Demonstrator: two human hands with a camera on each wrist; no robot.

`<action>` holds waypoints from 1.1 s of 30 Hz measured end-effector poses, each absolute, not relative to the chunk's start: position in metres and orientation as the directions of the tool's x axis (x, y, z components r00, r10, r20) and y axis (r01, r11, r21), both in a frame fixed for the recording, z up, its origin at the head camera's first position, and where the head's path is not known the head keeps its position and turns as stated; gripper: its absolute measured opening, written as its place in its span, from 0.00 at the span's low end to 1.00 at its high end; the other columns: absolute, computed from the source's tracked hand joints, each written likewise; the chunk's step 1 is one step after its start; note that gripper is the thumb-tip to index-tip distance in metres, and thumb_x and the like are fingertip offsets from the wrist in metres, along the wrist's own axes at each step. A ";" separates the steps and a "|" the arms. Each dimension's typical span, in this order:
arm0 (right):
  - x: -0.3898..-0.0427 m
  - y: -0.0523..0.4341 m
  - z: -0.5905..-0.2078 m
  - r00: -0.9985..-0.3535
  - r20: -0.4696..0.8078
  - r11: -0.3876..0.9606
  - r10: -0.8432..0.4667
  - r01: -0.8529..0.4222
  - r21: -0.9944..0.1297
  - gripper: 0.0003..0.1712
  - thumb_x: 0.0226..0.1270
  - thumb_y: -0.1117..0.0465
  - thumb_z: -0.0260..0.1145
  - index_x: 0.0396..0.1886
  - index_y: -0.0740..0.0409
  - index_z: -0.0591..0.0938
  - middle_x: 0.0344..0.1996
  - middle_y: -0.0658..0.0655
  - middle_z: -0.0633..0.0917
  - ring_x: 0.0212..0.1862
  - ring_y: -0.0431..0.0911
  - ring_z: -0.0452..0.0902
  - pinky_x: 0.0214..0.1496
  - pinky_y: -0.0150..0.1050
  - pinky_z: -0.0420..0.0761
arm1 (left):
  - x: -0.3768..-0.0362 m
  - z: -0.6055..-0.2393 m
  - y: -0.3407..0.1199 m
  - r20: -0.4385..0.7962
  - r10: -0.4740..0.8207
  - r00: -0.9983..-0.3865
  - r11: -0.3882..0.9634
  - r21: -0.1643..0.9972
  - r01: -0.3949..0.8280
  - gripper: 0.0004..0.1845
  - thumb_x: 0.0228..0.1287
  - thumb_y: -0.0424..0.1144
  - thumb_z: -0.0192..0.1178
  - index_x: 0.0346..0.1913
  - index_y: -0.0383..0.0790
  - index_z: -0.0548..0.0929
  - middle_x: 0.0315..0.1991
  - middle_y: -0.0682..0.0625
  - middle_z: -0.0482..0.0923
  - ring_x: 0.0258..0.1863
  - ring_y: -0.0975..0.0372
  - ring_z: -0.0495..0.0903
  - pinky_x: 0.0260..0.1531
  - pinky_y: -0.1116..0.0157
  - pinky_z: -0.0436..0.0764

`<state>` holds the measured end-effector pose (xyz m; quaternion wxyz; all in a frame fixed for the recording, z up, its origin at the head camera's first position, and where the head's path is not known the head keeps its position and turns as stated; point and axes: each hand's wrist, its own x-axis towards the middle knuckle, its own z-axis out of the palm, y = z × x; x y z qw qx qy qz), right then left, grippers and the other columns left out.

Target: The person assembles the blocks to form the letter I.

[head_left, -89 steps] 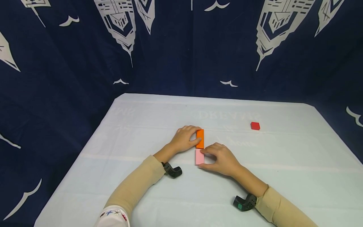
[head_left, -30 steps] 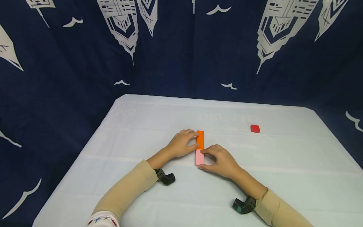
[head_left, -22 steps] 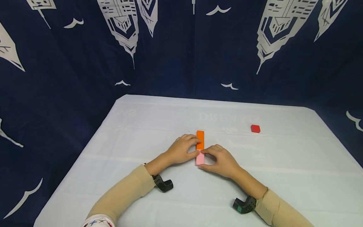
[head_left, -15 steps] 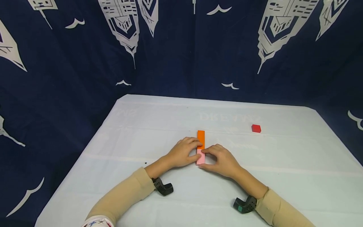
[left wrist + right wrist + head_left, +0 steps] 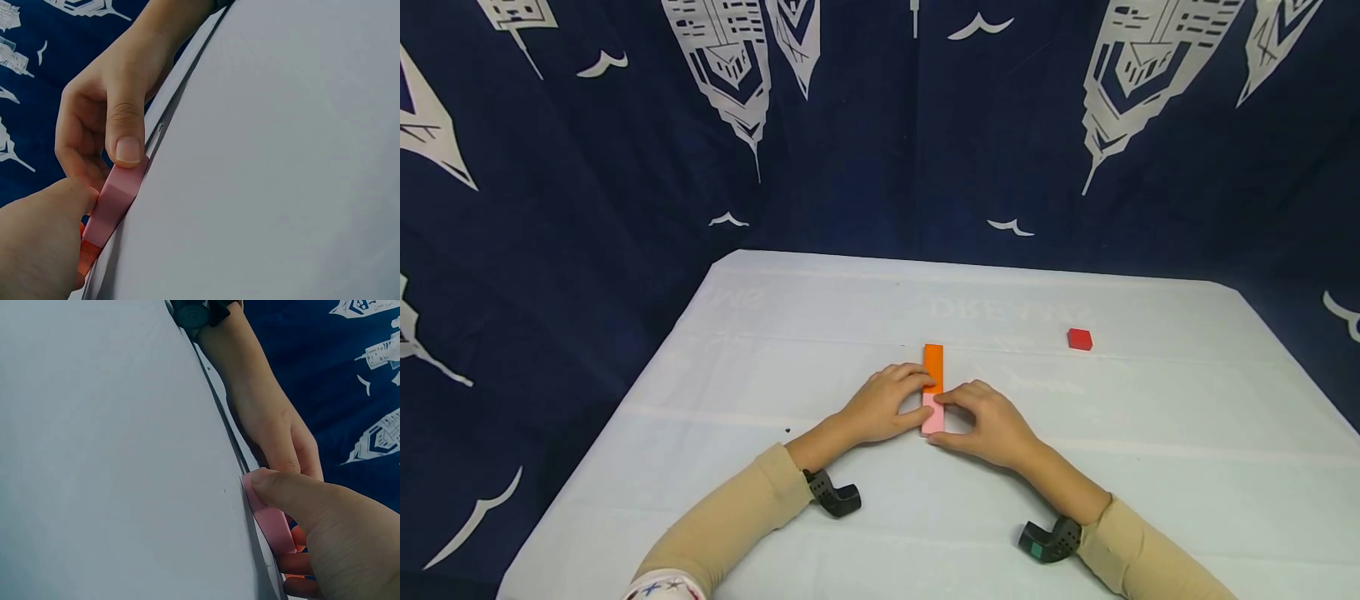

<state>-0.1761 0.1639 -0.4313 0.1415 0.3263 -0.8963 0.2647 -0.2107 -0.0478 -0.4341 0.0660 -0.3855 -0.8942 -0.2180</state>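
Observation:
Two blocks lie end to end on the table, an orange block on the far side and a pink block on the near side. My right hand pinches the pink block, its thumb over the near end and the index finger near the joint. From the other side my left hand reaches in with relaxed fingers; its thumb touches the pink block, while the fingertips touch the orange block. In the left wrist view the orange block is mostly hidden behind my left hand.
A small red block sits towards the back right of the white-covered table. Behind hangs a dark blue cloth with white prints. Black wrist devices show on both forearms, such as the left one.
My left hand has slid from the orange block towards me, down to where the two blocks meet. My right hand keeps its pinch on the pink block. The blocks look unmoved.

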 end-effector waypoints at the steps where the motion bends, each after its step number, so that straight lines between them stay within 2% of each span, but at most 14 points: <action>1: -0.176 0.164 -0.432 -0.747 0.426 0.647 -0.509 -0.659 -0.383 0.29 0.42 0.40 0.74 0.42 0.52 0.84 0.36 0.44 0.83 0.40 0.37 0.72 0.44 0.37 0.75 | -0.211 -0.434 -0.047 0.291 0.662 -0.691 0.604 0.340 0.721 0.23 0.63 0.54 0.53 0.57 0.46 0.75 0.59 0.51 0.69 0.59 0.59 0.66 0.56 0.55 0.66; 14: -0.178 0.167 -0.430 -0.756 0.400 0.649 -0.518 -0.652 -0.392 0.30 0.45 0.38 0.71 0.44 0.52 0.83 0.38 0.44 0.83 0.42 0.38 0.72 0.46 0.38 0.74 | -0.213 -0.436 -0.046 0.315 0.659 -0.683 0.603 0.321 0.730 0.23 0.62 0.54 0.54 0.57 0.47 0.75 0.58 0.52 0.69 0.57 0.59 0.68 0.53 0.56 0.68; 24: -0.181 0.173 -0.425 -0.766 0.314 0.592 -0.561 -0.636 -0.495 0.28 0.51 0.37 0.67 0.47 0.48 0.82 0.41 0.38 0.81 0.45 0.36 0.72 0.50 0.39 0.72 | -0.212 -0.436 -0.046 0.293 0.662 -0.690 0.607 0.331 0.723 0.23 0.63 0.54 0.52 0.57 0.47 0.74 0.59 0.52 0.69 0.58 0.59 0.67 0.54 0.55 0.67; 29: -0.186 0.183 -0.419 -0.767 0.230 0.534 -0.599 -0.596 -0.600 0.25 0.55 0.44 0.68 0.51 0.49 0.81 0.45 0.40 0.80 0.49 0.38 0.73 0.53 0.42 0.72 | -0.212 -0.436 -0.047 0.295 0.664 -0.687 0.601 0.335 0.725 0.24 0.63 0.55 0.52 0.57 0.47 0.75 0.59 0.52 0.68 0.58 0.59 0.67 0.54 0.55 0.67; 33: -0.191 0.191 -0.416 -0.775 0.203 0.522 -0.598 -0.569 -0.635 0.23 0.58 0.49 0.67 0.51 0.53 0.80 0.46 0.46 0.81 0.48 0.41 0.75 0.52 0.43 0.73 | -0.212 -0.436 -0.047 0.297 0.661 -0.689 0.600 0.342 0.723 0.23 0.63 0.55 0.52 0.57 0.47 0.75 0.60 0.52 0.68 0.58 0.59 0.66 0.54 0.55 0.67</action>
